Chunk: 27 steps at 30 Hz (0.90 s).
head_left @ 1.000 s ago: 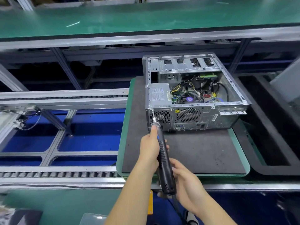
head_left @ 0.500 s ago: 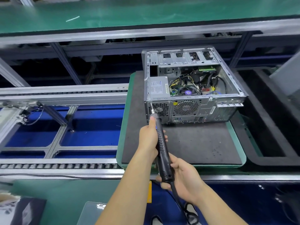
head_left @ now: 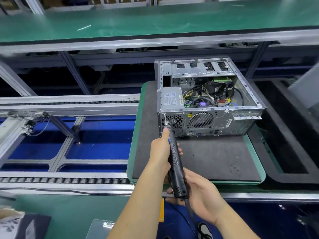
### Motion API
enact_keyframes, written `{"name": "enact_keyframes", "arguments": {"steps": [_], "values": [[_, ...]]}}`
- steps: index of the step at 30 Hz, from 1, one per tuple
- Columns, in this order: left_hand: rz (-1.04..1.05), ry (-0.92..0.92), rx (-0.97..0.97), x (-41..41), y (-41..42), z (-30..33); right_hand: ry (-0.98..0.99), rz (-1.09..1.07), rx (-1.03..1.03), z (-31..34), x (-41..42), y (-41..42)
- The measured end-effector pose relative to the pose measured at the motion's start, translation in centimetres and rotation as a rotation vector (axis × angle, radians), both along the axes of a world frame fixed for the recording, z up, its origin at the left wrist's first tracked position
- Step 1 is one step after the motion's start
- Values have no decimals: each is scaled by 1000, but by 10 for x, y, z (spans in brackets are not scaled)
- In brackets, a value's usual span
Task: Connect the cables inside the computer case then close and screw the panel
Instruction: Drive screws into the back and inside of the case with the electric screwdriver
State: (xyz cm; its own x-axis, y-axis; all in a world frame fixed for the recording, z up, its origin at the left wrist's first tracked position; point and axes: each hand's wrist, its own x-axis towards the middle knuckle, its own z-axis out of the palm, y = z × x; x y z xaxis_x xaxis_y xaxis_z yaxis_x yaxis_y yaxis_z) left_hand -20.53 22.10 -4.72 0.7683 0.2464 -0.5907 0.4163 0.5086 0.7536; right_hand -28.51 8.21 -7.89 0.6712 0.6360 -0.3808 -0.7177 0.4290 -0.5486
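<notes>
Both hands grasp the electric screwdriver [head_left: 175,161]: left hand [head_left: 161,152] up front, right hand [head_left: 201,198] at the tail. Since a second ago I've kept its bit on the rear, 9 o'clock corner of the computer case [head_left: 207,100], still open-topped; panel unseen

Head view, forward and downward

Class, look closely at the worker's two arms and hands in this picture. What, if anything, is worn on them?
Nothing is worn. The left hand and right hand are bare, without gloves, rings, a watch or a wrist strap. Both forearms are uncovered as far as the picture's bottom edge, so no sleeves show.
</notes>
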Motion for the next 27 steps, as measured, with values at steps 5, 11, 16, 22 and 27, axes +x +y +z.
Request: {"name": "enact_keyframes", "arguments": {"steps": [5, 11, 16, 22, 27], "values": [[-26, 14, 30, 1, 3, -4, -388, -7, -706, 23, 19, 24], [-172, 61, 358, 5, 31, 3, -403, -57, -864, 37, 29, 52], [-77, -30, 795, 46, 63, 25, -379, -59, -944, 41, 43, 58], [-353, 101, 539, 136, 74, 46, -466, -63, -1108, 42, 44, 66], [-517, 196, 450, 142, 63, 29, -486, 7, -1117, 40, 45, 64]]}}
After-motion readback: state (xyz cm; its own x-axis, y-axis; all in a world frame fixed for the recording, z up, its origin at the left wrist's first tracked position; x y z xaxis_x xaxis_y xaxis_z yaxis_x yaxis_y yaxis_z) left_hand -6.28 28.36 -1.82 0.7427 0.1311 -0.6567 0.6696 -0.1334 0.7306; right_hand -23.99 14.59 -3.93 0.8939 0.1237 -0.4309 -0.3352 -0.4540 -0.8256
